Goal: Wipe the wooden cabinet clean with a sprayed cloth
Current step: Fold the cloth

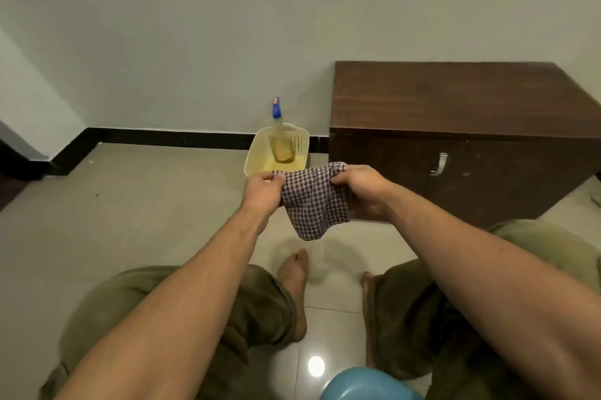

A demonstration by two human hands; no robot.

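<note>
Head view: left hand [265,190] and right hand [361,186] both pinch the checked cloth [313,204]; spray bottle [282,139] stands just beyond, nearer the left.

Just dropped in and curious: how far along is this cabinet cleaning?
Early. Done: the checked cloth is picked up, each hand, left and right, holding a top corner. Left: the spray bottle stands untouched in the yellow basket, and the wooden cabinet awaits wiping.

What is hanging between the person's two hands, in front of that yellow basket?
A purple-and-white checked cloth is stretched between the left hand and right hand, each pinching an upper corner, in the head view. Its lower part droops freely.
</note>
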